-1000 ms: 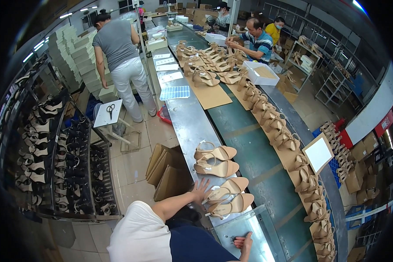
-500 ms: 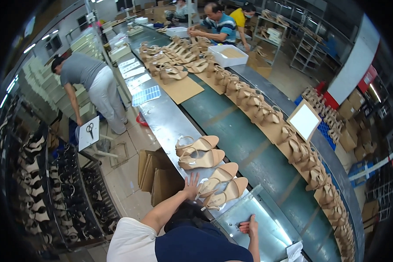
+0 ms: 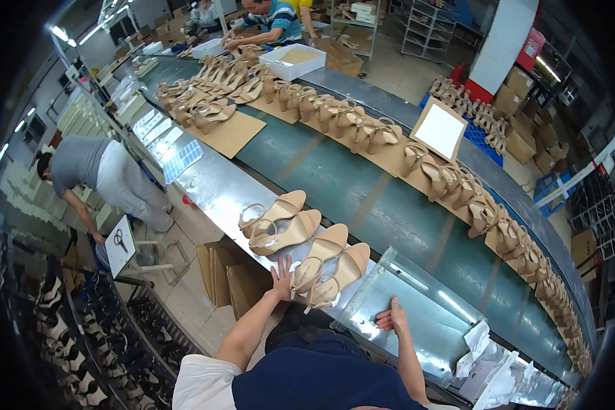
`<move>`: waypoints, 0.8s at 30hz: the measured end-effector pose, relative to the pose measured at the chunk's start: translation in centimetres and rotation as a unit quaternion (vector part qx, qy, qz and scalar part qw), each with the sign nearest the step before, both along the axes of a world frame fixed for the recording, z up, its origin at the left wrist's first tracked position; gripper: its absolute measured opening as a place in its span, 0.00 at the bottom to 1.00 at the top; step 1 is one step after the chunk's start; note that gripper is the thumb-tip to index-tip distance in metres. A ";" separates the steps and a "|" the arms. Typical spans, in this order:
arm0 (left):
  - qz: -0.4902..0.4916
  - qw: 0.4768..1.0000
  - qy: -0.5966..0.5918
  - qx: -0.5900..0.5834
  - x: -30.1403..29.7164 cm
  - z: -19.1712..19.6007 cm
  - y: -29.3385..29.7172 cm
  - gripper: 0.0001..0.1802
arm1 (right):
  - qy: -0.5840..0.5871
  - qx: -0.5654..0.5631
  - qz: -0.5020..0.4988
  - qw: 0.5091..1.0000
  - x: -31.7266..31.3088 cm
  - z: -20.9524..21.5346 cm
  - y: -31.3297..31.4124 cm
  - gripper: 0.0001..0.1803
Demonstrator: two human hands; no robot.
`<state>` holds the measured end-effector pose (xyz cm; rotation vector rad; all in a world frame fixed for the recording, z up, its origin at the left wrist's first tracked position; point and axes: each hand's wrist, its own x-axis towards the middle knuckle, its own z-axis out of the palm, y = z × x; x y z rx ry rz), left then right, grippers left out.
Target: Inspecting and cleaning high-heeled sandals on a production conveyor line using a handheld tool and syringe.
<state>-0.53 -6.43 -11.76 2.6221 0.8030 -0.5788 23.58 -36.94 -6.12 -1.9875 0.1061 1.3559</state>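
**Four tan sandals [image 3: 307, 222] lie on the metal bench [image 3: 215, 188] beside a spread hand**

The person's left hand [image 3: 281, 279] is open, fingers fanned and nothing in its grasp, just beside the nearer pair [image 3: 351, 262]; whether it touches them is hard to tell. The right hand [image 3: 391, 317] is half open over a shiny panel [image 3: 420, 304], thumb raised, fingers loosely bent, holding nothing visible. Past the bench runs a green belt [image 3: 335, 181], with more sandals [image 3: 331, 113] lined up on cardboard along its far side.
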 end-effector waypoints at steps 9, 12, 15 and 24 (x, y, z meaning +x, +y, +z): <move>0.020 0.999 -0.026 0.005 -0.4 0.3 0.0 0.64 | -0.007 0.006 0.005 1.000 0.1 -1.1 0.2 0.51; 0.024 0.999 -0.005 -0.021 0.3 1.3 -0.3 0.64 | -0.007 0.011 0.022 1.000 0.0 -0.9 -0.3 0.51; 0.039 0.999 -0.003 -0.019 0.3 1.8 -0.6 0.65 | -0.004 0.006 0.024 1.000 0.1 -1.2 -0.3 0.52; 0.053 0.998 -0.028 -0.023 0.3 2.2 -0.7 0.65 | -0.007 -0.021 0.030 0.999 0.2 -0.5 0.3 0.54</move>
